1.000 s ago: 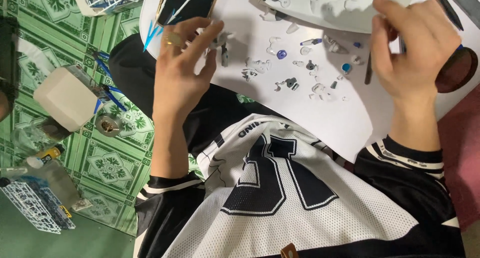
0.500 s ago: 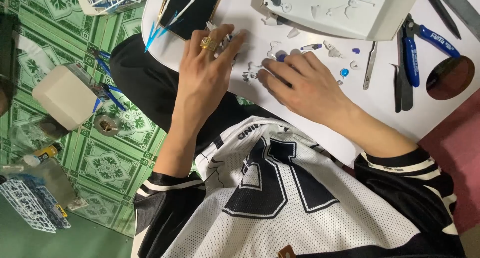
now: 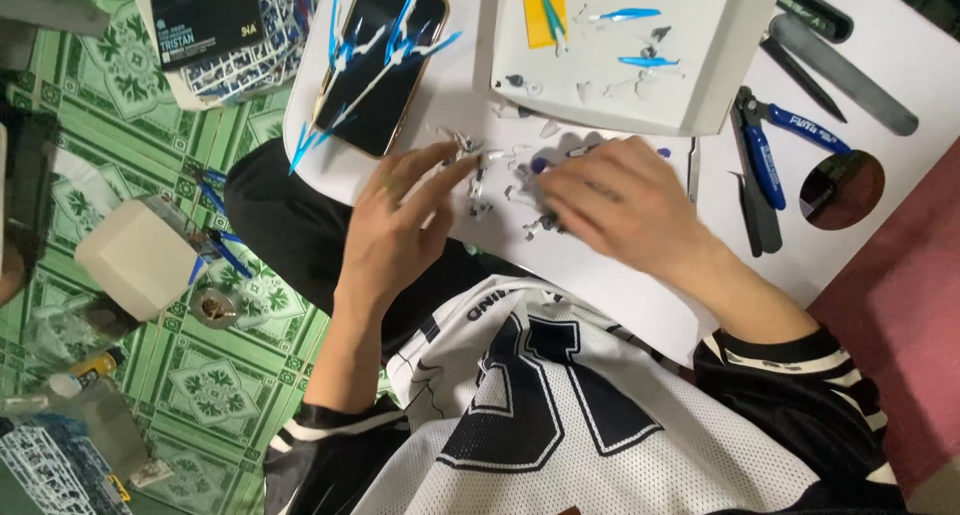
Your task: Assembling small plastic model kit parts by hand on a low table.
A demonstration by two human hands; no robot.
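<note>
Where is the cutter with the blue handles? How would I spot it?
Look at the white table, then right of the white tray. The cutter lies there beside a dark round hole. Unlike the grey tools nearby, it has bright blue handles.

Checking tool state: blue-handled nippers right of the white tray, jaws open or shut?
Cannot tell. The blue-handled nippers lie flat on the white table, handles close together, but the jaw tips are too small to see.
</note>
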